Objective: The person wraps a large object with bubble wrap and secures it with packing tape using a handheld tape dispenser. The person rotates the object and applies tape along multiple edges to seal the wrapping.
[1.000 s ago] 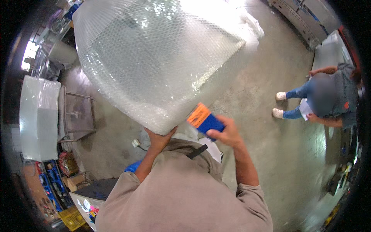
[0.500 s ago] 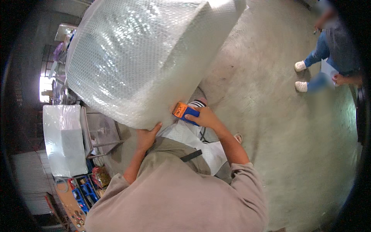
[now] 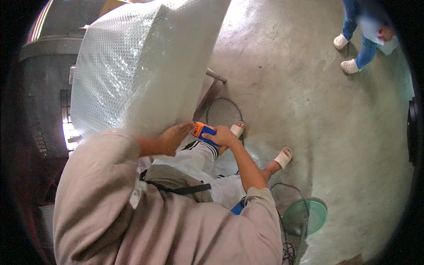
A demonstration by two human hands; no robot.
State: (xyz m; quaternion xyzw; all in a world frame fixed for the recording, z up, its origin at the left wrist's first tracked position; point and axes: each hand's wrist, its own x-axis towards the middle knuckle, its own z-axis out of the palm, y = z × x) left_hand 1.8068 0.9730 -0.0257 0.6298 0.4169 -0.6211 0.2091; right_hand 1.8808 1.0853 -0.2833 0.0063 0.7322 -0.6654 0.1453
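Note:
My right hand (image 3: 222, 135) is wrapped round a small blue, box-like handheld tool (image 3: 206, 134) with an orange label on its end. Its exact kind does not show. That end lies close to the lower edge of a large bubble-wrapped package (image 3: 163, 75). Against the underside of the wrap is my left hand (image 3: 173, 138), slightly blurred, its fingers stretched out and their tips beside the tool's orange end. I cannot tell whether those tips touch the tool.
A metal bar (image 3: 216, 76) juts out beneath the package. A dark cable (image 3: 224, 99) loops on the concrete floor near my feet. Behind me to the right stands a round green container (image 3: 316, 215) with more cable beside it. Another person in jeans (image 3: 366, 51) holds papers at the far right.
My body and view have turned, so the package appears further left. My left hand has moved up next to the tool. The tool stays in my right hand.

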